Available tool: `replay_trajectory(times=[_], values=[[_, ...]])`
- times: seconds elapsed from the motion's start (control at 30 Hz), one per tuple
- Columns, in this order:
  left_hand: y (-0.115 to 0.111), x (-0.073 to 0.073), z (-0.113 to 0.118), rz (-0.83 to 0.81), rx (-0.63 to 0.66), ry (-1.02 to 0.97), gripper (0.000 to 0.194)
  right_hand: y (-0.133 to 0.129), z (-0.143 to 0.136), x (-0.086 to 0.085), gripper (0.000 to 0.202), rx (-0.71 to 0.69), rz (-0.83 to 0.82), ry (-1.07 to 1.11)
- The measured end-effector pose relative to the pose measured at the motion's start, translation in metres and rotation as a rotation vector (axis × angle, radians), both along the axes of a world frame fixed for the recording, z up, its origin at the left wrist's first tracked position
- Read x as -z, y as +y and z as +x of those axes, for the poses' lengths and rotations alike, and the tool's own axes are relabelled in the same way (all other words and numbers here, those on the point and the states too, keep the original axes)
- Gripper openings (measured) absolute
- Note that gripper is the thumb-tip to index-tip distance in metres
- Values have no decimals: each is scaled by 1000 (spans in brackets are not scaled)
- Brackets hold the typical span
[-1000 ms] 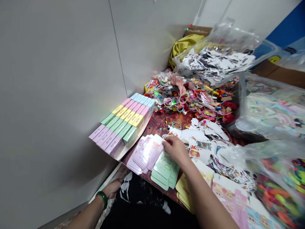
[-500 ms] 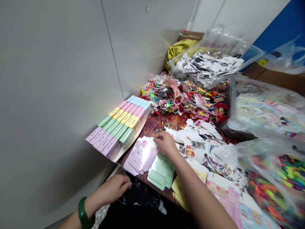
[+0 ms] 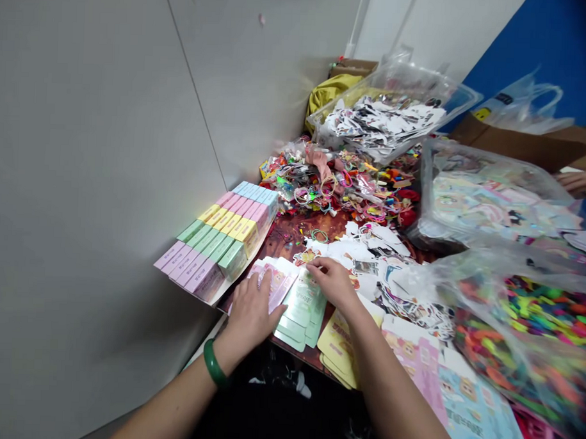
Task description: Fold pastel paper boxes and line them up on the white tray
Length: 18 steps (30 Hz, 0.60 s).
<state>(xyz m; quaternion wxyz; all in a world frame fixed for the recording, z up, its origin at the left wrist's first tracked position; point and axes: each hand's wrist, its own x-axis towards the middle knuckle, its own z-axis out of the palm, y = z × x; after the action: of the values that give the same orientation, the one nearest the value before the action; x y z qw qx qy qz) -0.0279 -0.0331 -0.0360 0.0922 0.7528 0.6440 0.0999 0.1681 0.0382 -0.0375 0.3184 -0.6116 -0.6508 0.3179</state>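
Observation:
My left hand [image 3: 254, 308], with a green bangle [image 3: 214, 364] on its wrist, lies spread over a stack of flat purple cartons [image 3: 284, 277] at the table's near edge. Beside that stack are flat green cartons [image 3: 297, 312]. At their upper end my right hand [image 3: 336, 284] is closed in a pinch, fingertips on the top green carton. Its forearm passes over flat yellow cartons [image 3: 339, 343]. Farther right lie flat pink cartons [image 3: 417, 358] and flat blue cartons [image 3: 473, 405].
Folded small boxes [image 3: 220, 233] stand in coloured rows against the grey wall [image 3: 83, 174]. Behind are a heap of trinkets [image 3: 342, 179], loose cut-outs [image 3: 383, 254] and a clear bin of paper pieces [image 3: 383, 126]. A bag of colourful bits [image 3: 534, 330] sits right. Another person's hand [image 3: 583, 181] shows.
My left hand has come up from below the table edge onto the purple cartons. My right hand has shifted from the purple stack to the green one. Another person's hand has appeared at the right.

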Motion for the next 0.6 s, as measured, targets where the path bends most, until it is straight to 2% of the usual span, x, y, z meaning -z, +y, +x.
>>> replay_trajectory(times=[0.13,0.23,0.37,0.47,0.53,0.6], values=[[8,-16,-5,-76,-39,-135,67,-8,4,-1,20,2,-65,77],[14,-25,-7,-109,-39,-222,55,-12,-4,-3,28,-18,-98,192],[12,-22,-2,-43,-1,-189,45,-17,-30,-2,43,-74,-211,328],[5,-14,3,50,23,-143,42,-17,-48,3,40,-73,-234,397],[1,-13,4,58,74,-201,41,-18,-50,5,34,-30,-225,438],[0,-18,3,69,100,-349,43,-19,-43,2,29,10,-224,484]])
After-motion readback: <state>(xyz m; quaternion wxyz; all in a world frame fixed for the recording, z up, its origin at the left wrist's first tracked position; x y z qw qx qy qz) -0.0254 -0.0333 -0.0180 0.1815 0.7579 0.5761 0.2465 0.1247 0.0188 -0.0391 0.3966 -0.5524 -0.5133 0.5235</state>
